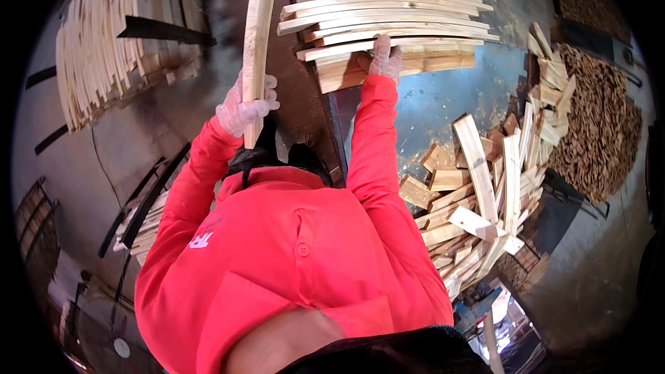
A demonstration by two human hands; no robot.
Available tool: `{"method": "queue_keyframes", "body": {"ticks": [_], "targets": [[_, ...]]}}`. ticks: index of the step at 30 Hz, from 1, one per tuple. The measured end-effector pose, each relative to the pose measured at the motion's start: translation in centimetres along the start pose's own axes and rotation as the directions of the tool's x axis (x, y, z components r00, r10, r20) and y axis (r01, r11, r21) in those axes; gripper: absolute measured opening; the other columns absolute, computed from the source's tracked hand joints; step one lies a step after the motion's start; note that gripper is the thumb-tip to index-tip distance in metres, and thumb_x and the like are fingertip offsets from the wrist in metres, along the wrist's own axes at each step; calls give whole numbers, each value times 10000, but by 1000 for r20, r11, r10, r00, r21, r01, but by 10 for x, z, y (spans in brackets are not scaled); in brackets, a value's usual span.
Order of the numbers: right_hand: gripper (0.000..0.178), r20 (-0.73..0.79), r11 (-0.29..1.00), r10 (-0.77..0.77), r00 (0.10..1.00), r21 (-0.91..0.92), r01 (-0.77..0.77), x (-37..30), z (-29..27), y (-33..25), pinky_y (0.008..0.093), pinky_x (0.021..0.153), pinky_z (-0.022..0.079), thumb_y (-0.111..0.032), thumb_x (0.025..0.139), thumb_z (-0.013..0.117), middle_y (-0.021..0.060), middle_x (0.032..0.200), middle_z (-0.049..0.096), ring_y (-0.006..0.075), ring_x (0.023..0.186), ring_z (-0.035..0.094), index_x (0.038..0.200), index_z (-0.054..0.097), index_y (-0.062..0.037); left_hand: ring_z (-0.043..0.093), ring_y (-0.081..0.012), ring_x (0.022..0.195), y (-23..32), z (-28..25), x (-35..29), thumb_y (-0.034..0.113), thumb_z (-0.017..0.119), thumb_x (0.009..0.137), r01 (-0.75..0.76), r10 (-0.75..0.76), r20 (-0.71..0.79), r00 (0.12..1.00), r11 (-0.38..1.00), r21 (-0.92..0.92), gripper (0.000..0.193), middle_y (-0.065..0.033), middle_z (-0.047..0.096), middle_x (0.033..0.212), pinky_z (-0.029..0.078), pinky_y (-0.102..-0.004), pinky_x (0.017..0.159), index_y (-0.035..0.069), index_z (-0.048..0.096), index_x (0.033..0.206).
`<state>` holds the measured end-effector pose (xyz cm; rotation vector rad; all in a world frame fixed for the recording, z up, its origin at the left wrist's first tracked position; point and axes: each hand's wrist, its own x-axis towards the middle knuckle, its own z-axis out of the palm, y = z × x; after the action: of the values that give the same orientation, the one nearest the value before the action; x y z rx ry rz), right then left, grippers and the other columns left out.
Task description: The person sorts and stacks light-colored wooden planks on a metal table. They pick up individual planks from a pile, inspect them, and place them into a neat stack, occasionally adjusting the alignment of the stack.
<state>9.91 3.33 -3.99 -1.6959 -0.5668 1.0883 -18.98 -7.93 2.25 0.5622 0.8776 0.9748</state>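
Observation:
My left hand, in a pale glove, is wrapped round the near end of a long wooden board. That board stands away from the stack, its far end running out of the top of the view. My right hand, gloved too, grips the nearest board of a row of wooden boards lying side by side on the metal table. Its thumb is on the near side and its fingers reach over the top edge; the fingertips are partly hidden.
A heap of short wood offcuts covers the table's right end. Beyond it stands a large pile of small brown wood pieces. At the left, a rack with black arms holds many upright boards. More boards lie on a lower-left rack.

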Motion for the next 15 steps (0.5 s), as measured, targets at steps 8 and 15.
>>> {"method": "queue_keyframes", "body": {"ticks": [8, 15], "targets": [[404, -47, 984, -25, 999, 176, 33, -12, -126, -6, 369, 675, 555, -238, 811, 646, 112, 960, 584, 251, 800, 616, 1122, 550, 1, 600, -167, 860, 69, 17, 24, 259, 723, 711, 17, -57, 256, 965, 987, 157, 718, -72, 545, 1081, 528, -322, 784, 21, 411, 1313], [396, -120, 970, -212, 970, -142, 195, -70, -304, -138, 332, 714, 536, -121, 799, 574, 140, 1018, 620, 259, 844, 628, 1171, 556, 13, 669, -264, 820, 77, 94, 95, 420, 710, 755, 240, -314, 513, 799, 948, 206, 640, -152, 620, 1018, 562, -378, 777, -37, 535, 1169]]}}
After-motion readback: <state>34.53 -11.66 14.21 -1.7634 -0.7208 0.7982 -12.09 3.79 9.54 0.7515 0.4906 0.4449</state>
